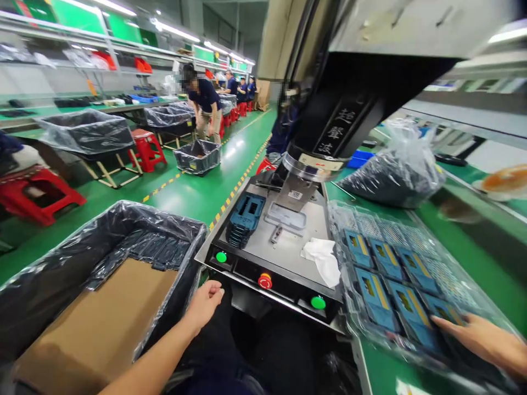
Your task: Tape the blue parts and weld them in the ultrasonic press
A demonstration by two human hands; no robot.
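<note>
My left hand point(206, 304) hovers beside the front left corner of the press, its fingers curled together with nothing visible in them. Over the near right part of a clear plastic tray point(349, 323) reaches my right hand point(480, 337), slightly blurred, fingers stretched out. Its fingertips are at the edge of a blue plastic housing point(442, 310); whether they grip it I cannot tell. Several similar blue housings with yellowish strips lie in the tray pockets. On the metal press plate point(263, 247) sit a dark blue plastic part point(249, 211) and a pale rectangular fixture point(286, 216) beneath the press head point(296, 192).
Two green buttons point(318, 303) and a red emergency stop point(265, 281) line the press front. A white cloth point(323, 258) lies on its plate. Left stands a lined bin point(201, 233) with cardboard and dark parts. A filled plastic bag point(395, 170) rests behind the tray. A person point(206, 101) bends over a crate.
</note>
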